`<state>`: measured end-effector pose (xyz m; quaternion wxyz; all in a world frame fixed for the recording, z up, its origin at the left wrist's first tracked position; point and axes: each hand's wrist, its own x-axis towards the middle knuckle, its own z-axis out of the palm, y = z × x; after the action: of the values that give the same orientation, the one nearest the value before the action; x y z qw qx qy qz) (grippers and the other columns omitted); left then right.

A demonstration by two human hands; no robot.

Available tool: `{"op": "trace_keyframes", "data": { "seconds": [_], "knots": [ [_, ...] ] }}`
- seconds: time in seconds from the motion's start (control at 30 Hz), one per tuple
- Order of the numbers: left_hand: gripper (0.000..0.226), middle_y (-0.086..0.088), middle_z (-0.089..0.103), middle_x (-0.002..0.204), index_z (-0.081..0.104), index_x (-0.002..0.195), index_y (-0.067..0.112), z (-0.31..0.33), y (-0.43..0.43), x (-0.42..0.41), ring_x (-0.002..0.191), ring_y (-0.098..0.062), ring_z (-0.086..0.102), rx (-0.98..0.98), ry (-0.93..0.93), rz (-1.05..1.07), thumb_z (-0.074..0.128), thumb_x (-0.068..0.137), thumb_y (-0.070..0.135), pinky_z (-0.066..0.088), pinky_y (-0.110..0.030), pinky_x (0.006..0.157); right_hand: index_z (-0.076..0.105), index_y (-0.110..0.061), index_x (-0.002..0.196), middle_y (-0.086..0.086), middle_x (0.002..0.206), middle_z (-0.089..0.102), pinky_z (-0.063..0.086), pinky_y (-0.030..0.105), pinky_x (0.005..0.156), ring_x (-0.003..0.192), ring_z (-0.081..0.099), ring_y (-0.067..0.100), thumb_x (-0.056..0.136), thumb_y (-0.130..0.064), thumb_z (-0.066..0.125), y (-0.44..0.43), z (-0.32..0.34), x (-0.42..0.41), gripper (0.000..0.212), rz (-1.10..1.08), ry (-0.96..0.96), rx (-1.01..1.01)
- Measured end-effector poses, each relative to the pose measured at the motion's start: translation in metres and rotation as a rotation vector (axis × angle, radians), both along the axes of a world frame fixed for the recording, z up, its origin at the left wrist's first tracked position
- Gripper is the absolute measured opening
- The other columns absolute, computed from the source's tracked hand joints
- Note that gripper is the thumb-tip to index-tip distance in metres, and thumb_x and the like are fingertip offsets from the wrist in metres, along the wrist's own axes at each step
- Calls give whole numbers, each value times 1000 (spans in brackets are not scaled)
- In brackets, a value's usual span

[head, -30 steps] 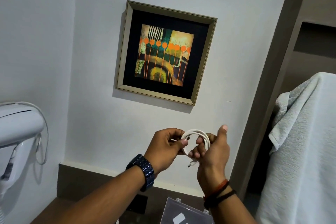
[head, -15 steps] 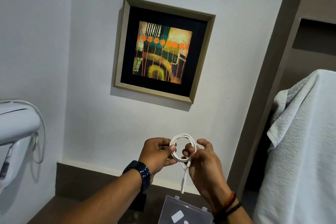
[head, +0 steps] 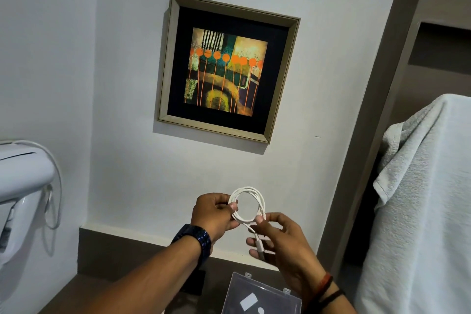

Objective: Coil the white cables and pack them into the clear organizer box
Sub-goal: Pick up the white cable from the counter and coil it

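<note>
A white cable (head: 248, 202) is wound into a small round coil and held up in front of the wall. My left hand (head: 215, 214), with a dark watch on its wrist, pinches the coil's left side. On the coil's lower right, my right hand (head: 279, 238) grips it between thumb and forefinger, and the cable's plug end hangs down across that palm. Below my hands, at the bottom edge, lies the clear organizer box (head: 262, 296), with its lid raised toward me and small white pieces showing through it.
A framed painting (head: 229, 66) hangs on the white wall above. A white wall-mounted hair dryer (head: 23, 181) with its cord is at the left. A white towel (head: 420, 211) hangs at the right. A dark counter (head: 122, 285) runs below.
The coil and both hands have dropped lower in view. My right hand shifted from gripping over the coil's right side to pinching its lower right, and the plug end now lies across the palm.
</note>
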<state>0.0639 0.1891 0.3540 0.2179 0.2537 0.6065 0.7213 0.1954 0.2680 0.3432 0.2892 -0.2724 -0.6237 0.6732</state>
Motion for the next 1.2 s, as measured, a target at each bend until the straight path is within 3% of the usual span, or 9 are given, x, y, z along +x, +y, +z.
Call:
{"op": "trace_keyframes", "data": {
  "seconds": [0.13, 0.23, 0.33, 0.43, 0.5, 0.73, 0.93, 1.1, 1.2],
  "knots": [
    [20, -9, 68, 73, 68, 67, 12, 0, 2, -2, 70, -20, 68, -27, 56, 59, 63, 83, 0, 60, -23, 54, 64, -5, 100, 21, 89, 74, 58, 34, 60, 73, 71, 32, 71, -10, 80, 1, -3, 5, 34, 146, -48, -44],
    [27, -5, 67, 69, 66, 63, 18, 0, 3, -3, 66, -18, 67, -45, 123, 109, 64, 83, 1, 58, -21, 50, 69, 0, 92, 24, 87, 73, 56, 27, 56, 65, 68, 25, 62, -7, 83, 6, -5, 7, 34, 104, 52, -57],
    [29, -2, 66, 66, 64, 61, 21, -2, 5, -2, 65, -18, 68, -66, 178, 138, 64, 83, 2, 58, -22, 51, 72, 4, 81, 25, 82, 73, 58, 25, 59, 69, 70, 26, 57, -4, 79, 10, -9, 5, 26, 62, 199, -177],
    [30, -2, 65, 65, 64, 60, 20, -3, 6, 1, 65, -18, 68, -69, 160, 112, 64, 82, 1, 59, -23, 53, 71, 8, 82, 21, 76, 72, 59, 25, 59, 72, 72, 27, 68, 1, 72, 11, -14, 0, 15, -37, 335, -302],
    [29, -2, 66, 66, 64, 60, 19, -3, 7, 3, 67, -19, 68, -82, 152, 90, 64, 82, 1, 60, -25, 55, 67, 9, 91, 17, 73, 73, 58, 25, 56, 68, 72, 24, 74, 1, 71, 10, -15, -4, 19, -143, 360, -321],
    [27, -5, 66, 70, 65, 62, 16, -1, 7, 9, 66, -17, 67, -103, 101, 16, 62, 83, 0, 59, -23, 54, 54, -5, 91, 10, 64, 75, 56, 23, 47, 55, 70, 19, 73, -4, 76, 6, -14, -13, 29, -410, 445, -302],
    [23, -8, 68, 73, 66, 66, 11, 0, 5, 12, 68, -19, 68, -62, -51, -12, 61, 84, -2, 58, -21, 48, 60, -11, 86, 2, 55, 73, 53, 20, 41, 49, 68, 13, 74, -12, 77, 0, -21, -19, 22, -549, 473, -288],
    [28, -7, 68, 72, 64, 61, 19, -6, 5, 11, 67, -18, 68, -133, 105, 73, 64, 82, 1, 59, -23, 52, 69, 1, 84, 3, 56, 72, 54, 19, 46, 50, 68, 14, 81, 3, 67, 0, -21, -22, 4, -459, 393, -253],
    [23, -9, 68, 75, 66, 65, 15, -6, 6, 8, 70, -23, 68, -185, 154, 139, 64, 82, 1, 61, -29, 57, 75, -5, 80, 7, 63, 72, 58, 24, 54, 58, 64, 17, 84, 5, 62, 0, -20, -23, 17, -378, 298, -179]
  ]
}}
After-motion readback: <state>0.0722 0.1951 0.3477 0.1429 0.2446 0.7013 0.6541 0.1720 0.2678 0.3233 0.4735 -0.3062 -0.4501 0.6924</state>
